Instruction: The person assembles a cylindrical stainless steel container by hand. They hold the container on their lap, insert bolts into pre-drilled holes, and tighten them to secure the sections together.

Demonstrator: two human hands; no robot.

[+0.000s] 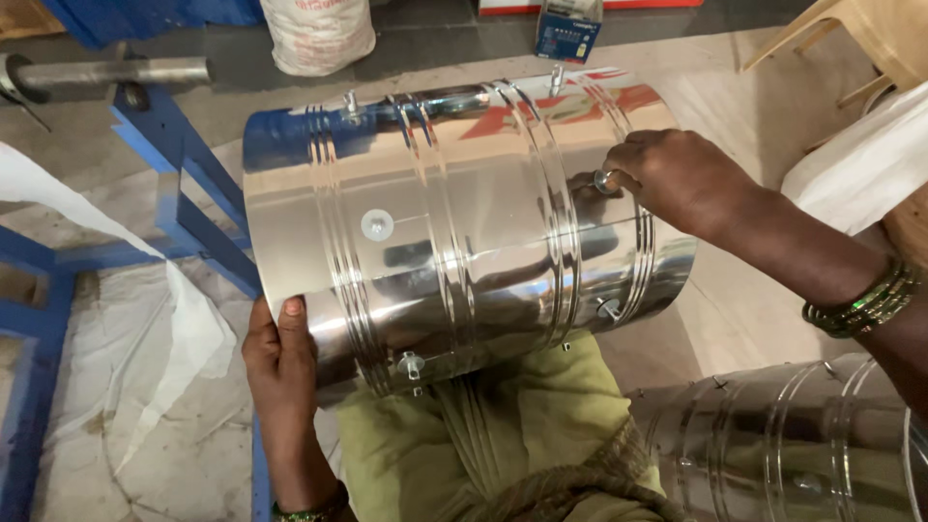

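A polished steel drum shell, ribbed with raised bands, lay on its side across the person's lap at the centre of the frame, over olive-green cloth. Its long axis ran roughly left to right, tilted slightly upward toward the right, with one open end facing the left edge and the other toward the right. The left hand, at lower left, was wrapped flat around the near rim, fingers together and thumb up against the metal. The right hand, entering from the right with green bangles on the wrist, pinched a small wing nut on the shell's upper right side. More wing nuts stood along the seams. A second shiny shell rested at lower right, a blue metal frame stood at left, and a white sack sat at the top. The smooth shell looked liable to roll off the lap if the left hand's hold loosened, and the thin rim could cut the fingers; the small nut could also slip from the pinch.
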